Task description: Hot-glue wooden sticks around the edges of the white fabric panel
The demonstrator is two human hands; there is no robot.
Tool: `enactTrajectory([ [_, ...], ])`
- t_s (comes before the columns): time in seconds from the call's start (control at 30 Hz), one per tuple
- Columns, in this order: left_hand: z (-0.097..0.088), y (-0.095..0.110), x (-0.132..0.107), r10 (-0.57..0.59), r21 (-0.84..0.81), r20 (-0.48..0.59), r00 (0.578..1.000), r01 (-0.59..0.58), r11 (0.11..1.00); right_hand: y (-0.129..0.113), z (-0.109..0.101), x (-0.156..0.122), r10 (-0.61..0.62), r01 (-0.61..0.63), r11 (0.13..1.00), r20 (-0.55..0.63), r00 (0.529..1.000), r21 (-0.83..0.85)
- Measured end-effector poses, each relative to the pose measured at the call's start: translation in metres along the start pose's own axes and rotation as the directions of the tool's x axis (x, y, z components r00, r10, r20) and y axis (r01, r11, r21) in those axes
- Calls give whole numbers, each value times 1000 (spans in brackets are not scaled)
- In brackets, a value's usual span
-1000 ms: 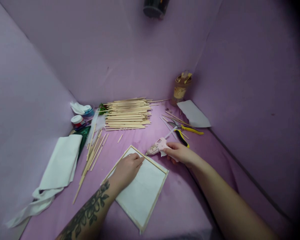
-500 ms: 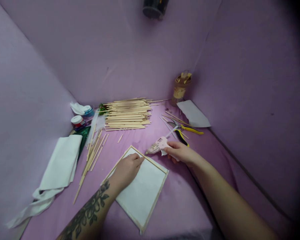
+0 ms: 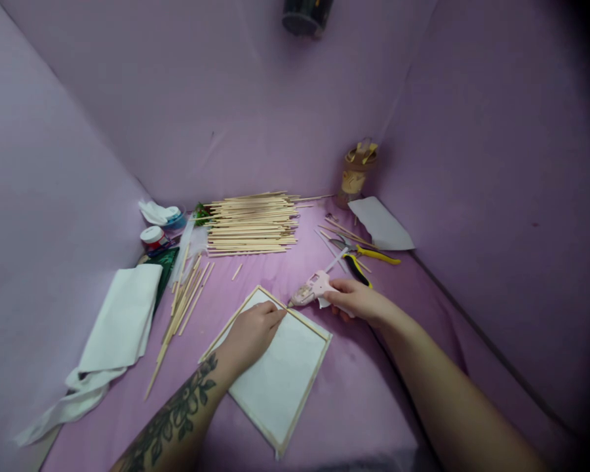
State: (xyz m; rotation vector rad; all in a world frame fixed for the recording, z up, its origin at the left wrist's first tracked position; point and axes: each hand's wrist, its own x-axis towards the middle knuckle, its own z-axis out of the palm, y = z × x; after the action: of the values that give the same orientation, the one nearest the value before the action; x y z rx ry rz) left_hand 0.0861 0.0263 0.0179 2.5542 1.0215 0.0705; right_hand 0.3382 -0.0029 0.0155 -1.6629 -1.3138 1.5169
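Observation:
My right hand [image 3: 356,300] is wrapped round the grip of a pink hot glue gun [image 3: 315,288] with a glue stick standing out of its back. The gun's nozzle points left and meets the upper edge of a white sheet [image 3: 288,373] bordered with thin wooden sticks. Along that edge runs a wooden stick [image 3: 307,324], and the fingers of my left hand [image 3: 255,328] are bunched together on it, close beside the nozzle. The left forearm and hand cover part of the sheet's left side. The fingertips of my right hand are partly hidden behind the gun.
A thick row of wooden skewers [image 3: 253,226] lies at the back, with loose skewers [image 3: 184,303] at left. Folded white cloth [image 3: 122,321] and a lidded jar [image 3: 153,240] are farther left. Yellow-handled pliers [image 3: 376,254], a white sheet of paper [image 3: 383,224] and a brown cup [image 3: 354,177] stand or lie at right.
The glue gun has shifted very slightly right and down, its nozzle now at the stick by my left fingertips. My left hand and the sheet hold nearly the same position.

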Motion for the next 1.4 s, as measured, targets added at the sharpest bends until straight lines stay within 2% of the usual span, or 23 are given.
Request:
enactTrajectory([
  [0.13, -1, 1, 0, -7, 16, 7, 1000, 7, 1000, -1, 0, 0, 2, -3, 999, -41, 999, -39],
  [0.67, 0, 1, 1, -1, 36, 1, 1000, 1, 999, 1, -2, -1, -13, 13, 1000, 26, 1000, -5],
  [0.87, 1, 1, -2, 11, 28, -26, 1000, -11, 1000, 4, -4, -1, -15, 14, 999, -16, 1000, -35],
  [1.03, 2, 3, -2, 33, 18, -36, 999, -32, 999, 3, -4, -1, 1, -1, 996, 4, 1000, -90],
  [1.4, 2, 3, -1, 27, 10, -17, 999, -27, 1000, 1, -5, -3, 13, -12, 997, 16, 1000, -75],
])
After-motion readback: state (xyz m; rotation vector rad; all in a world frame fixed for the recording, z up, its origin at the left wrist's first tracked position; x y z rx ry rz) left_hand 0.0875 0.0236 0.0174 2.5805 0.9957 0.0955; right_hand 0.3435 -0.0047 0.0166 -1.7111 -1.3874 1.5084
